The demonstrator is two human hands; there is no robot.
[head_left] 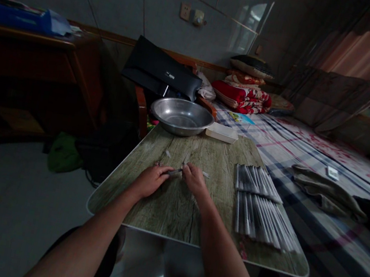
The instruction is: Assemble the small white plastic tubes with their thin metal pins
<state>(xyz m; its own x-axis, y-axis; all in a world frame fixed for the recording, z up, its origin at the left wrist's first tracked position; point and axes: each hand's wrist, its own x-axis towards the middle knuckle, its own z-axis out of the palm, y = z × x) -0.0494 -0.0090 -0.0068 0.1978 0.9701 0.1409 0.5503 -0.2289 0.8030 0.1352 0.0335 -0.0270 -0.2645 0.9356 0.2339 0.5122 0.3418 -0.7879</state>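
My left hand (151, 181) is closed, its thumb and fingers pinching one end of a thin grey pen-like stick (175, 171) above the table. My right hand (194, 181) is closed at the stick's other end. A slim pointed piece (186, 158) sticks up from the right fingers; whether it belongs to the stick I cannot tell. A small whitish piece (167, 153) lies just beyond the left hand. Another pale slim piece (206, 174) shows beside the right hand. On the table's right, many slender white pen-like sticks (264, 219) lie side by side in two rows.
The wood-patterned table (163, 218) has a metal basin (181, 118) and a shallow white box (222, 132) at its far end. A black monitor (163, 70) rests on a chair behind. A bed with a checked sheet (278, 138) adjoins the right side.
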